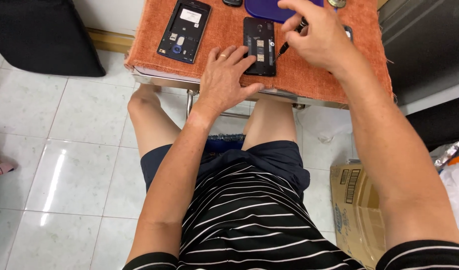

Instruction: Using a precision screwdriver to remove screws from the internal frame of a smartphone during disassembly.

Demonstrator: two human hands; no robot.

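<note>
Beside opened phone: blue frame, purple lid.

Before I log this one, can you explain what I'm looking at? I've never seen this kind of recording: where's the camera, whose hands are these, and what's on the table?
There is no machine here. One camera sits on a seated person's head and looks down past the striped shirt and bare knees to a small table with an orange cloth. The left hand presses flat on an opened black phone to steady it. The right hand pinches a small screwdriver, its tip at the phone's edge. A separate blue phone frame lies to the left, and a purple lid-like piece sits behind. A cardboard box stands on the tiled floor.
</note>
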